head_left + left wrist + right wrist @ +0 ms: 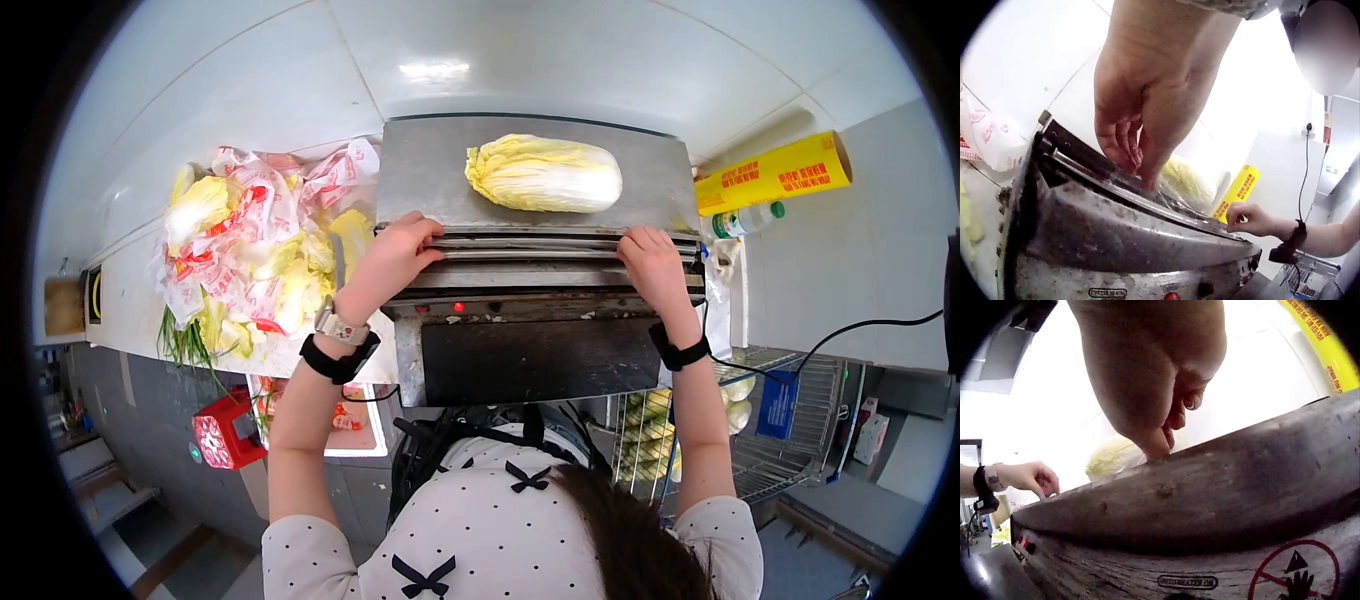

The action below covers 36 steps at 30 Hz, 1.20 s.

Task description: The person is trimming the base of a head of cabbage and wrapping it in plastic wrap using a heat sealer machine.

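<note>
A metal film-wrapping machine (540, 276) stands in front of the person, with rollers and bars across its middle. At its left end the left hand (392, 262) pinches the edge of clear cling film (1175, 201) between thumb and fingers, just over the bars. Level with it at the right end, the right hand (655, 265) has its thumb and curled fingers together on the same film edge. Beyond both hands, a yellow-white napa cabbage (545, 175) lies on its side on the machine's flat metal plate (420, 165).
Loose cabbage leaves and printed plastic bags (265, 215) are heaped on the left counter. A yellow film box (775, 172) and a plastic bottle (748, 220) lie at the right. A wire cart (800, 420) with more cabbages stands at lower right, and a red stool (230, 432) at lower left.
</note>
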Motion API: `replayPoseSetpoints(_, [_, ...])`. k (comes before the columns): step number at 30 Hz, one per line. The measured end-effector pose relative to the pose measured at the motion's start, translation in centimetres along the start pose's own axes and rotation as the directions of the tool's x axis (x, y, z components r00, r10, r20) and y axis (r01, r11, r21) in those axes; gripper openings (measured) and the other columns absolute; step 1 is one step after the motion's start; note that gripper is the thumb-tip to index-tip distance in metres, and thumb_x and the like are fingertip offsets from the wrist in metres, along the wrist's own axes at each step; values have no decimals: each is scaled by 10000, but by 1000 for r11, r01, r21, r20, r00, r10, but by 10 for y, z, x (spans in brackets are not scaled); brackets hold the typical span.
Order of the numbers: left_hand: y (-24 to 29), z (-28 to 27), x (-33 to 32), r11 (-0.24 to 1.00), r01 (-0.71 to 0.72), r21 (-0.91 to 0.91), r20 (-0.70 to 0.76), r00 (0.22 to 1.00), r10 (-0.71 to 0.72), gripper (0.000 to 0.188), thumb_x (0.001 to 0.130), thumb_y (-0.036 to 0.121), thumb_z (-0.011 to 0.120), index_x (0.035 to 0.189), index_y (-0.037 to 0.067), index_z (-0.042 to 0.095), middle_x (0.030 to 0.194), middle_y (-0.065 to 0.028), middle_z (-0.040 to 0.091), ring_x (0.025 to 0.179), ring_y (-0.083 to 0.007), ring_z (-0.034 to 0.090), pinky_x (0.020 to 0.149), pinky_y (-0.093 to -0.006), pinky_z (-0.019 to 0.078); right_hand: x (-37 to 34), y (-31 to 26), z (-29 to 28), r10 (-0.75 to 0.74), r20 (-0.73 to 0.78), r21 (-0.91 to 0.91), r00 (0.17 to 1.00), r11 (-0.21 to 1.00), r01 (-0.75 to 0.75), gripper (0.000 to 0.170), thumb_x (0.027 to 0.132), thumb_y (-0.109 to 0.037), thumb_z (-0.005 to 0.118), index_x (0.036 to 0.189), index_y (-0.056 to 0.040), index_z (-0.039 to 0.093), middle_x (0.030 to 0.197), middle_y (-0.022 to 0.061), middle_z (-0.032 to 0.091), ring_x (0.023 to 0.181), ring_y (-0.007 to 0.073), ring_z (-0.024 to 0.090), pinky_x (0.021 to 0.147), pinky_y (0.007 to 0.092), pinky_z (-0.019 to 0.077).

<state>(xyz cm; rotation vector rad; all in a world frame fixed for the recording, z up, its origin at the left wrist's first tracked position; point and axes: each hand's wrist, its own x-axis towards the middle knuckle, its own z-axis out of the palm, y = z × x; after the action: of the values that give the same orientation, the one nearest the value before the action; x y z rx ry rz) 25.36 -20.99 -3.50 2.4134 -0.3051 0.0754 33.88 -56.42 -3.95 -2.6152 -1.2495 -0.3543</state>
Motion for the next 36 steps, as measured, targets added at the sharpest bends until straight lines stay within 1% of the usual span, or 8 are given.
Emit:
replayPoseSetpoints(2, [-5, 7, 0, 991, -80, 107, -26, 996, 83, 79, 747, 21, 627, 822, -1, 616, 785, -103, 556, 711, -262, 581, 620, -326, 470, -4, -2, 1, 15, -28, -4, 1000, 1000, -15, 108, 721, -72, 608, 767, -45, 514, 777, 73, 503, 785, 249, 519, 709, 334, 415])
replayPoseSetpoints(5, [0, 8, -4, 995, -46, 91, -64, 997, 52, 45, 738, 32, 633, 769, 1, 623, 791, -108, 556, 729, -289, 576, 633, -341, 470, -9, -3, 1, 57, -1, 11, 998, 998, -57, 148, 725, -61, 630, 763, -35, 490, 779, 93, 501, 759, 270, 505, 692, 355, 404])
replayPoseSetpoints(8, [8, 9, -16, 993, -88, 78, -157, 983, 100, 55, 752, 48, 609, 747, -6, 607, 753, -124, 538, 693, -303, 568, 626, -369, 467, -11, -5, -5, 65, 2, 26, 998, 998, -65, 154, 731, -55, 628, 758, -32, 478, 766, 100, 496, 755, 276, 502, 684, 359, 402])
replayPoseSetpoints(15, [44, -1, -36, 991, -60, 120, -236, 968, 87, 49, 743, -1, 596, 789, -8, 608, 782, -109, 543, 697, -288, 571, 602, -351, 468, -26, -24, -35, 84, -24, 24, 996, 996, -84, 162, 706, -37, 632, 722, -24, 471, 726, 104, 472, 724, 281, 493, 666, 361, 400])
replayPoseSetpoints(19, [55, -6, -44, 977, -136, 164, -303, 936, 181, 101, 711, -44, 644, 802, -20, 608, 767, -101, 550, 660, -254, 567, 565, -318, 465, -33, -32, -47, 75, -119, 28, 990, 997, -72, 162, 708, -44, 628, 727, -34, 468, 734, 92, 470, 725, 261, 491, 652, 344, 398])
replayPoseSetpoints(25, [90, -26, -60, 973, -106, 204, -358, 917, 175, 138, 692, -35, 643, 827, -11, 620, 816, -93, 559, 686, -257, 570, 588, -337, 467, -39, -51, -88, 112, -185, 13, 976, 994, -112, 166, 686, -43, 654, 707, -30, 490, 728, 92, 496, 707, 262, 506, 634, 348, 399])
replayPoseSetpoints(32, [134, -57, -90, 914, -170, 369, -306, 906, 292, 224, 634, -44, 668, 854, -19, 630, 816, -100, 551, 682, -249, 563, 586, -330, 462, -59, -73, -136, 87, -202, -20, 975, 995, -93, 168, 665, -50, 677, 716, -31, 519, 751, 74, 528, 696, 252, 509, 627, 346, 394])
replayPoseSetpoints(36, [167, -80, -96, 891, -166, 422, -289, 908, 305, 215, 621, -66, 647, 832, -27, 631, 815, -99, 546, 693, -246, 567, 586, -323, 462, -61, -80, -169, 67, -223, -52, 972, 995, -81, 167, 660, -61, 688, 708, -43, 530, 748, 70, 529, 694, 251, 509, 620, 351, 391])
